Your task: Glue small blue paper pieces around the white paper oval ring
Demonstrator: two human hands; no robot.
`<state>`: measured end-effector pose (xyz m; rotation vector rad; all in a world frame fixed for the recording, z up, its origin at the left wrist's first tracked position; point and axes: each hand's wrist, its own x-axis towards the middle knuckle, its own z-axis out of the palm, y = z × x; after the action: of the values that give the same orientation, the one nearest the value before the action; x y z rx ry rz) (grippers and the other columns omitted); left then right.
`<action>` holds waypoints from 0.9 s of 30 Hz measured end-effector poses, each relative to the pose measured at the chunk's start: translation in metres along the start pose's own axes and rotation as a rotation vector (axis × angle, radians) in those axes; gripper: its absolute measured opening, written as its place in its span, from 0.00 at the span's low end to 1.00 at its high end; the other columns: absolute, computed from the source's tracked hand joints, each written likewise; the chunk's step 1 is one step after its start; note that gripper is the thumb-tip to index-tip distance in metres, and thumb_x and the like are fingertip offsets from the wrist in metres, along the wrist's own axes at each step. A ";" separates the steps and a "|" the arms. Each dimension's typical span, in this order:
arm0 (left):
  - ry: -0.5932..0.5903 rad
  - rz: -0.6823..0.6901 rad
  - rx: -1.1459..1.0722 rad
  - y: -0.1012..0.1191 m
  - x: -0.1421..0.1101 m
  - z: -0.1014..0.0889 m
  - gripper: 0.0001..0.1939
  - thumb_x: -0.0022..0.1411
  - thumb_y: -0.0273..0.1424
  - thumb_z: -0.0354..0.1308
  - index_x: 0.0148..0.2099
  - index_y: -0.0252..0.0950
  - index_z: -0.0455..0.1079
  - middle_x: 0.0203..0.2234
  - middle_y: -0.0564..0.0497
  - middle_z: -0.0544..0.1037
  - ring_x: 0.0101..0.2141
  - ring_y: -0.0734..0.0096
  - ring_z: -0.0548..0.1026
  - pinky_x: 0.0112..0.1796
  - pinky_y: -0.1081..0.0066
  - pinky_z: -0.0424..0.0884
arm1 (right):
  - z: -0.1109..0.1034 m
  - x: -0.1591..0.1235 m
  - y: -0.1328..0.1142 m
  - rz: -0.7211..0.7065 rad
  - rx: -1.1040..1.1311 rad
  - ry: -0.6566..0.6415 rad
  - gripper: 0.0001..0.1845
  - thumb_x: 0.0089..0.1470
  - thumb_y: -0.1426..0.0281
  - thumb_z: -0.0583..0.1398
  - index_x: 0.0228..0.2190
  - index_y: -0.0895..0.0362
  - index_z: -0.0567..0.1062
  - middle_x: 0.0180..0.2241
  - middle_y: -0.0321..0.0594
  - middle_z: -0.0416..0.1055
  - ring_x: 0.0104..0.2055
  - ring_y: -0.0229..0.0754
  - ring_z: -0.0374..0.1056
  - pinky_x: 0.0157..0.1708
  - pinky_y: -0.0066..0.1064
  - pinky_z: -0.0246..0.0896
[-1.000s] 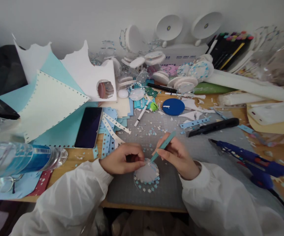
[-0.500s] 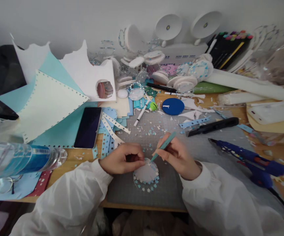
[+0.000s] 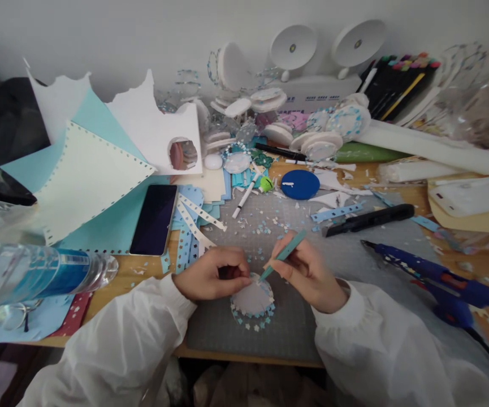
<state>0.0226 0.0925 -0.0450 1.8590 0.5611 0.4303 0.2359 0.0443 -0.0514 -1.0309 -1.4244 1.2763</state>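
Observation:
A round white disc (image 3: 250,299) edged with small white and blue paper stars lies on the grey cutting mat (image 3: 295,333) in front of me. My left hand (image 3: 215,273) is closed, thumb and forefinger pinched together at the disc's upper left rim. Between the fingers of my right hand (image 3: 306,270) are teal tweezers (image 3: 285,255), slanting down to the left, their tips touching the disc near its top edge. Whether the tips grip a star is too small to tell. Loose paper stars (image 3: 265,226) are scattered on the mat beyond my hands.
To the right lie a blue glue gun (image 3: 435,274) and a black utility knife (image 3: 369,220). On the left are a phone (image 3: 154,219), a water bottle (image 3: 40,274) lying sideways and punched paper sheets (image 3: 95,181). A blue oval lid (image 3: 300,185) and white discs (image 3: 269,99) sit farther back.
The view has shifted slightly, so everything appears a little farther right. Both hands, the tweezers and the disc keep nearly the same places relative to each other.

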 end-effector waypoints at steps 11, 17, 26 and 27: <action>-0.002 -0.020 -0.004 0.002 0.001 -0.001 0.09 0.61 0.31 0.56 0.30 0.31 0.68 0.24 0.51 0.68 0.25 0.76 0.65 0.25 0.77 0.61 | 0.000 -0.002 0.002 0.018 0.022 0.012 0.09 0.58 0.63 0.59 0.32 0.54 0.66 0.30 0.36 0.64 0.30 0.38 0.64 0.30 0.31 0.62; -0.001 -0.017 -0.015 0.000 0.001 -0.001 0.09 0.61 0.30 0.57 0.30 0.31 0.68 0.24 0.51 0.68 0.25 0.76 0.65 0.26 0.76 0.60 | -0.003 0.000 0.001 0.024 0.027 0.015 0.08 0.58 0.63 0.59 0.31 0.54 0.67 0.29 0.36 0.63 0.31 0.39 0.64 0.31 0.32 0.61; 0.006 -0.016 -0.035 0.001 0.000 -0.002 0.10 0.62 0.31 0.56 0.31 0.31 0.68 0.24 0.51 0.68 0.25 0.76 0.65 0.26 0.76 0.60 | -0.005 0.003 0.000 0.118 0.094 0.067 0.12 0.54 0.62 0.62 0.30 0.55 0.67 0.27 0.35 0.65 0.27 0.37 0.63 0.26 0.30 0.58; 0.008 -0.011 -0.038 0.001 0.000 -0.002 0.10 0.63 0.31 0.56 0.31 0.31 0.68 0.25 0.51 0.68 0.26 0.76 0.65 0.27 0.76 0.60 | -0.005 0.003 0.000 0.121 0.098 0.078 0.12 0.54 0.61 0.62 0.29 0.55 0.66 0.27 0.35 0.65 0.26 0.36 0.62 0.25 0.29 0.57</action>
<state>0.0218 0.0939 -0.0434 1.8181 0.5648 0.4389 0.2405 0.0482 -0.0509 -1.1020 -1.2441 1.3638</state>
